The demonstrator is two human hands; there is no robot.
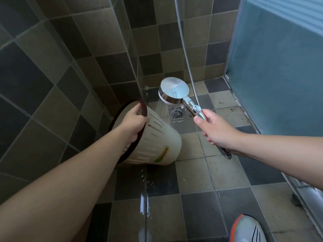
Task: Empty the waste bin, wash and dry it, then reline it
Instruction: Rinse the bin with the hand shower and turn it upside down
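Note:
A white slotted waste bin (157, 140) with a dark rim hangs tipped on its side above the shower floor, its mouth turned to the left wall. My left hand (133, 124) grips its rim, fingers hooked inside. My right hand (215, 130) holds the chrome handle of a shower head (173, 90). Water sprays from the head down past the bin's upper side toward the floor drain (176, 114).
Tiled walls close in at the left and back. A frosted glass panel (279, 67) stands on the right. The metal shower hose (185, 53) hangs behind the head. The floor tiles are wet, with a water streak (144, 198). A shoe (248, 229) shows at bottom right.

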